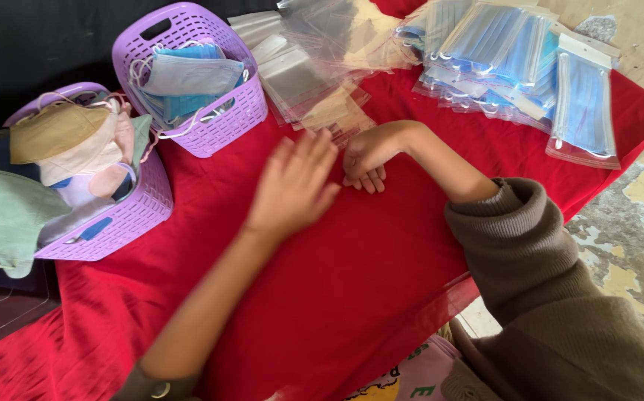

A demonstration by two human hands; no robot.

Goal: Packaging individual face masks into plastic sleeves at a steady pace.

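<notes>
Left hand [292, 186] and right hand [366, 157] are resting released on the red cloth worktop [352, 275]; just beyond their grip is lying the stack of clear plastic sleeves [311, 82], probably light, limp, slippery, best pinched at an edge.

The left hand [292, 186] is looking blurred. The right hand [366, 157] is hiding its own fingertips, curled under. The far packed masks [500, 44] and the left basket [125, 215] are being cut by the edges.
</notes>
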